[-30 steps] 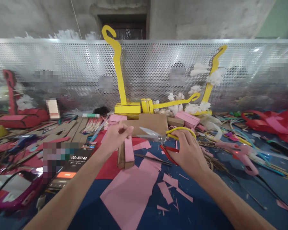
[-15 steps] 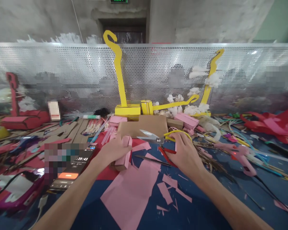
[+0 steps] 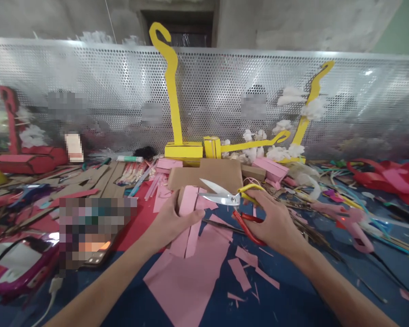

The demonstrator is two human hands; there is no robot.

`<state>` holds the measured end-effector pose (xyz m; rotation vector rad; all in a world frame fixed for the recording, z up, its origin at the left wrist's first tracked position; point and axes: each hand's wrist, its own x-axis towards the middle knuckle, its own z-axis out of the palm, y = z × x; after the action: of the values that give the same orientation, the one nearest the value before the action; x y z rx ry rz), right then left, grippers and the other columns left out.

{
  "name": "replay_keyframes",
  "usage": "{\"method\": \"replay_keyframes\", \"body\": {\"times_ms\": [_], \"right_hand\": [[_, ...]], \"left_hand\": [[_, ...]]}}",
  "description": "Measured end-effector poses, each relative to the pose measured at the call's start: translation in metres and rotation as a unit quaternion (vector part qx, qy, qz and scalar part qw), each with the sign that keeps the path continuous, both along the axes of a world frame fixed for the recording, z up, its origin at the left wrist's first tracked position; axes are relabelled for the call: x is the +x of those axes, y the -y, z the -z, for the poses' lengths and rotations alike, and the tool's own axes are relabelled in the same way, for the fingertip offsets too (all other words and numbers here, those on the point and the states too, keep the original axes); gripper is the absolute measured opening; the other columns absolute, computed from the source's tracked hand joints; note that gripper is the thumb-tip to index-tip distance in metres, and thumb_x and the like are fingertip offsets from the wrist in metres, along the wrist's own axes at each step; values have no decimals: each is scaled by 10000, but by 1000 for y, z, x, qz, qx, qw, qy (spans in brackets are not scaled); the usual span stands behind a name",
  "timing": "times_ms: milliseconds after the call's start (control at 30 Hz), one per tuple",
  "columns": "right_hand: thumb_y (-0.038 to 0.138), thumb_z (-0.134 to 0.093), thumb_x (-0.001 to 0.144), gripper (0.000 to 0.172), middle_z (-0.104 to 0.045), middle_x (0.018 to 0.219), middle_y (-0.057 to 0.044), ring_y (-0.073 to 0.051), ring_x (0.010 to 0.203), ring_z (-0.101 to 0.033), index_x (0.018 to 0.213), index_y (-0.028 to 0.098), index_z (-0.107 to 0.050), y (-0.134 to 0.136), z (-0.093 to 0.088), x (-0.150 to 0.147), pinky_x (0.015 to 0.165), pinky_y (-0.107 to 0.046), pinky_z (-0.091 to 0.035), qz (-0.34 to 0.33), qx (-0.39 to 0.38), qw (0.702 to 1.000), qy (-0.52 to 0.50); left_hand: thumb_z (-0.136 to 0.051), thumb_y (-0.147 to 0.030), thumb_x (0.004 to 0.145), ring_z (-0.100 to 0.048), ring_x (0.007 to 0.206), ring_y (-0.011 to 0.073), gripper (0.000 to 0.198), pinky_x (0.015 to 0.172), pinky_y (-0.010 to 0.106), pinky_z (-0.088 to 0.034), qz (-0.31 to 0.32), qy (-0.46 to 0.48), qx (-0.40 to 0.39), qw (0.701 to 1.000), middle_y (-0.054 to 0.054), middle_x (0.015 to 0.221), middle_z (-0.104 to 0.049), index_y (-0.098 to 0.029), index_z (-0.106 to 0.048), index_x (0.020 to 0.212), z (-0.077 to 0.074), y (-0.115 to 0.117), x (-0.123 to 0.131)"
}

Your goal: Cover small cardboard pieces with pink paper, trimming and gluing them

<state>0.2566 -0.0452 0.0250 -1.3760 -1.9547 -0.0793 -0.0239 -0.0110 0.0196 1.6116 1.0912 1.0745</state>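
Your left hand (image 3: 177,218) holds the pink box (image 3: 188,202) in the middle of the tabletop (image 3: 122,299), fingers curled over its far side and thumb pressed on the near one. Your right hand (image 3: 271,220) has its fingers in the handles of the scissors (image 3: 233,200), at the box's 2 o'clock, blades partly spread and tips overlapping its edge in view; whether they touch, you cannot tell.

From the box, brown cardboard (image 3: 221,175) lies at 1 o'clock, a dark slim tool (image 3: 225,226) at 3, pink scraps (image 3: 239,274) at 4, a pink sheet (image 3: 187,290) at 6 and a red sheet (image 3: 134,227) at 9. Farther out sit a glue gun (image 3: 356,222) at 3 and a yellow hooked stand (image 3: 184,150) at 12.

Half a second ago your left hand lay over the box; now it grips it, turned to show more pink, and the scissors appear closer.
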Motion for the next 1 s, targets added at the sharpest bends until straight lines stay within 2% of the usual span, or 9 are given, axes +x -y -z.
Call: {"method": "replay_keyframes", "body": {"times_ms": [133, 267, 467, 600, 833, 1000], "right_hand": [[404, -693, 893, 448, -707, 1253, -125, -310, 1153, -682, 1292, 219, -609, 1, -1, 1, 925, -410, -575, -8, 20, 999, 43], [403, -695, 895, 426, -718, 1169, -118, -303, 1076, -691, 1271, 216, -618, 1, 1, 1, 880, -406, -579, -5, 29, 998, 46], [351, -703, 892, 385, -705, 1104, -101, -285, 1036, -676, 1243, 214, -625, 0, 3, 3, 856, -387, -562, -20, 34, 998, 55], [351, -703, 891, 328, -680, 946, -62, -253, 908, -663, 1181, 211, -644, 0, 3, 3, 768, -348, -540, -27, 30, 998, 55], [225, -657, 859, 209, -644, 793, -10, -183, 689, -609, 1066, 203, -678, -1, 4, 3, 641, -282, -464, -30, 28, 998, 48], [218, -659, 866, 238, -701, 848, -22, -182, 715, -641, 1101, 208, -692, -2, 8, 5, 666, -272, -477, -32, 22, 998, 40]], "left_hand": [[-796, -430, 799, -679, 1168, 298, 726, 990, 448, -574, -10, -43, 73, 996, 102, 1318, -684, -241, -484, 1427, -3, 4, 3], [-778, -336, 801, -639, 1235, 282, 666, 1086, 460, -498, 9, -66, 126, 990, 75, 1366, -645, -264, -488, 1396, -7, 9, 4], [-781, -309, 793, -640, 1232, 270, 691, 1097, 462, -483, 6, -72, 128, 989, 64, 1346, -654, -285, -459, 1404, -5, 10, 4], [-788, -364, 786, -629, 1248, 291, 704, 1095, 476, -482, -12, -109, 134, 985, 78, 1376, -637, -285, -464, 1406, -6, 10, 2], [-768, -448, 806, -656, 1198, 316, 728, 1028, 487, -518, -26, -148, 152, 977, 111, 1372, -638, -285, -444, 1438, -6, 10, -2], [-762, -451, 806, -644, 1220, 319, 728, 1045, 488, -506, -31, -158, 167, 973, 115, 1415, -610, -285, -442, 1438, -6, 9, -2]]}}
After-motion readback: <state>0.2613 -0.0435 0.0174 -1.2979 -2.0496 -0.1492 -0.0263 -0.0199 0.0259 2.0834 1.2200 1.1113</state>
